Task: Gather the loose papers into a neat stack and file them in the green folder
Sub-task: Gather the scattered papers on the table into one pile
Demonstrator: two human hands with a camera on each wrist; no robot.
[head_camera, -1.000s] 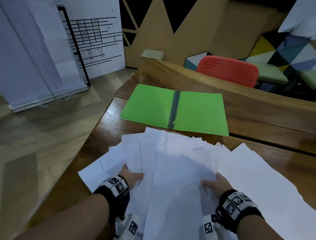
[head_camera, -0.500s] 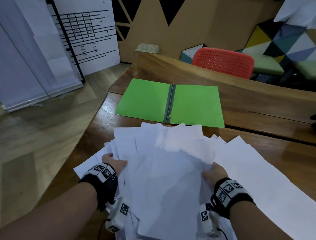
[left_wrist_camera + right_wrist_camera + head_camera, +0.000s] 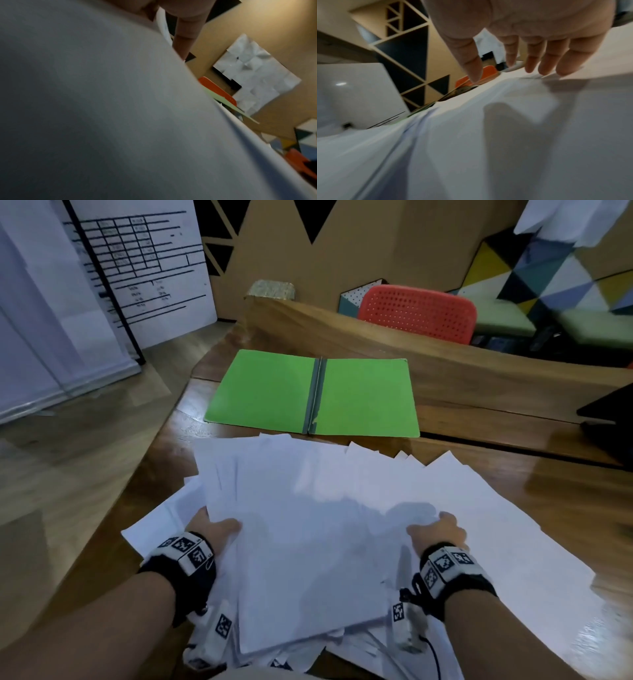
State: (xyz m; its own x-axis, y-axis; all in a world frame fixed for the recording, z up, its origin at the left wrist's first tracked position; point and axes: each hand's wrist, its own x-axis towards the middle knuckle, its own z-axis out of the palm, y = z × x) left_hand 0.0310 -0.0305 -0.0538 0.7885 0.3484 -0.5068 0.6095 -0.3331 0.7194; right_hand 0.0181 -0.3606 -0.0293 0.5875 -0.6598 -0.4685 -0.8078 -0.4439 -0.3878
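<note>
Several loose white papers (image 3: 308,525) lie fanned across the wooden table, close to me. The green folder (image 3: 274,392) lies open and flat just beyond them, its grey spine in the middle. My left hand (image 3: 212,529) holds the left side of the pile, thumb on top and fingers hidden underneath. In the left wrist view one finger (image 3: 185,40) shows past a sheet (image 3: 102,108) that fills the frame. My right hand (image 3: 436,530) is at the pile's right side. Its fingertips (image 3: 541,70) touch the paper edges (image 3: 488,148), with the thumb held apart.
A raised wooden ledge (image 3: 445,354) runs behind the folder, with a red chair (image 3: 416,311) beyond it. A dark object (image 3: 609,412) sits at the table's right edge. The table's left edge (image 3: 164,446) drops to the floor, where a whiteboard (image 3: 144,268) stands.
Both hands have slid outward and forward along the pile's sides. The left hand now grips the left edge, and the fanned sheets have drawn closer together.
</note>
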